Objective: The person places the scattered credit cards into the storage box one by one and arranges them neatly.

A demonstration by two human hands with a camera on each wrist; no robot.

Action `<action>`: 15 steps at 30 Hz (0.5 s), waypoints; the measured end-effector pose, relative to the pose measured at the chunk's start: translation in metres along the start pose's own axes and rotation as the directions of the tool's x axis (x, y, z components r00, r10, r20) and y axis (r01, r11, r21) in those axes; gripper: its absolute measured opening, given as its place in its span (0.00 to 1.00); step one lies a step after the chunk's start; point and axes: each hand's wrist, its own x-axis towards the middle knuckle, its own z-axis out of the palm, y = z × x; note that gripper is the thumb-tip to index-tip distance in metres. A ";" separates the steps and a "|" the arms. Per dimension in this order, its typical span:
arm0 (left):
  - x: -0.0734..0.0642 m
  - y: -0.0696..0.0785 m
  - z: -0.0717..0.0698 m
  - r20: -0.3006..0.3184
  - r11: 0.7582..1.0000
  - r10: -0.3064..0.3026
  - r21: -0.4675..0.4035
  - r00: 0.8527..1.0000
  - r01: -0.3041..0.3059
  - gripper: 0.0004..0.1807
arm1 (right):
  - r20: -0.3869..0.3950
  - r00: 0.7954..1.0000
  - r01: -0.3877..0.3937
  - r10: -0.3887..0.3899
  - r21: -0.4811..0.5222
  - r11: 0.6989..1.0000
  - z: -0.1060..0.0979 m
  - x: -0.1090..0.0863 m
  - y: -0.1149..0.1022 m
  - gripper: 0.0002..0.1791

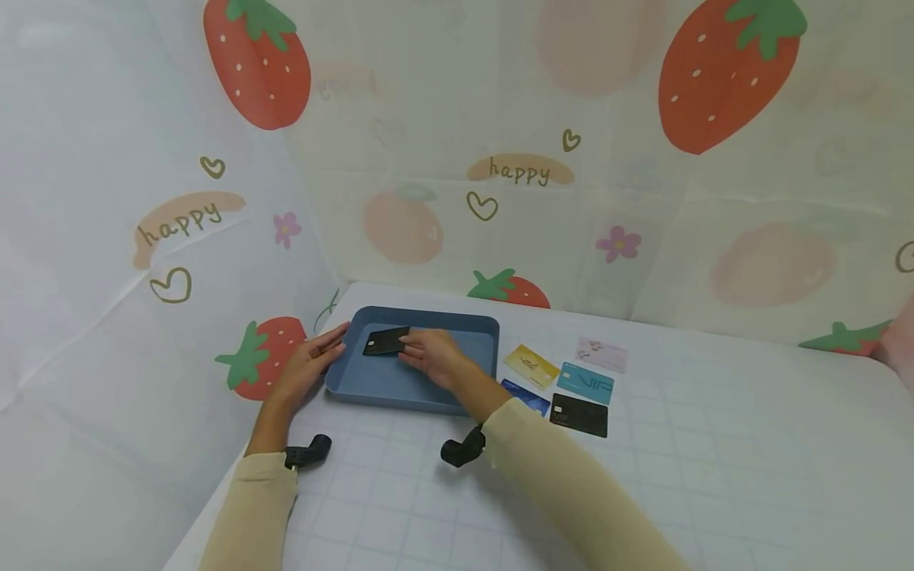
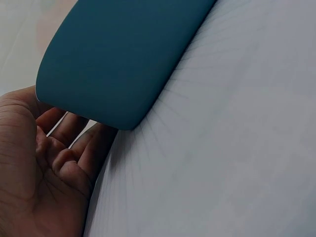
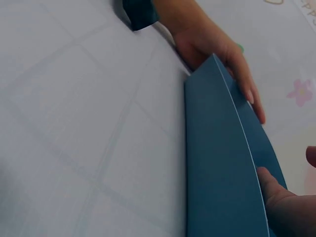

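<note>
A blue-grey rectangular tray [image 1: 378,382] stands on the table in the head view. My left hand [image 1: 310,369] holds its left side, thumb at the rim and fingers along the outer wall. The left wrist view shows the fingers [image 2: 71,129] partly hidden behind the tray wall [image 2: 113,64]. Over the tray's inside, my right hand [image 1: 432,355] pinches the right end of a black card [image 1: 384,342] with a small chip. In the right wrist view the tray's front wall [image 3: 219,158] hides the card and part of that hand.
Right of the tray lie a yellow card [image 1: 531,365], a dark blue card [image 1: 527,396], a teal card [image 1: 585,383], a black VIP card [image 1: 580,415] and a pale pink card [image 1: 602,354]. A strawberry-print curtain [image 1: 443,119] hangs behind and to the left.
</note>
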 end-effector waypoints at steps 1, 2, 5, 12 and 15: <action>0.000 -0.001 0.000 0.002 1.000 0.003 -0.006 1.000 -0.003 0.31 | 0.006 1.000 -0.002 0.002 0.007 1.000 0.000 0.001 0.001 0.34; 0.001 -0.003 -0.001 0.002 1.000 0.007 -0.007 1.000 -0.007 0.30 | 0.013 1.000 -0.002 0.002 0.014 1.000 0.001 0.001 0.002 0.35; 0.005 -0.011 -0.002 -0.003 1.000 0.010 -0.011 1.000 -0.010 0.28 | 0.027 1.000 -0.005 0.005 0.029 1.000 0.003 0.002 0.003 0.37; 0.012 -0.029 -0.003 -0.027 1.000 0.007 0.005 1.000 -0.007 0.28 | 0.061 0.998 -0.025 0.023 0.028 0.999 0.008 -0.001 0.004 0.38; 0.012 -0.030 -0.004 -0.029 1.000 0.008 0.007 1.000 -0.008 0.28 | 0.077 0.996 -0.037 0.036 0.013 0.999 0.010 -0.002 0.003 0.39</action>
